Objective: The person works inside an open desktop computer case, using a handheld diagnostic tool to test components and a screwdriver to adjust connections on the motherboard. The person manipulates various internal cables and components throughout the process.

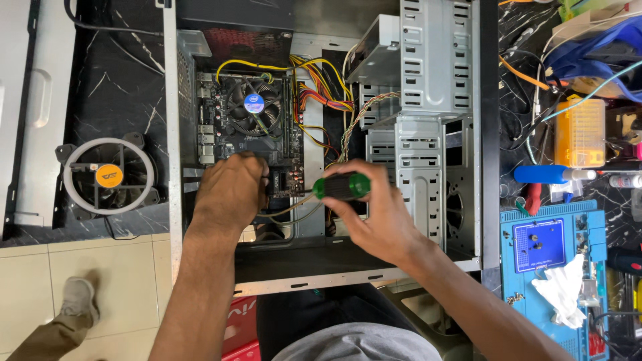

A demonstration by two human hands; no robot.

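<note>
Glossy green plastic handle point(342, 186) in the right hand point(374, 217); matt grey sheet-metal cage point(418, 144) beyond, black marbled worktop point(120, 87) left of both hands

Open PC case point(428, 80) lies on its side, centre of the bench. Motherboard point(267, 154) sits in its left half, cooler fan point(253, 103) on top; drive cage point(418, 134) to the right, cable bundle point(321, 87) between them. Loose fan point(110, 176) outside, left of the case. Repair mat point(548, 267) right of the case — parts box point(580, 132) behind it.
</note>
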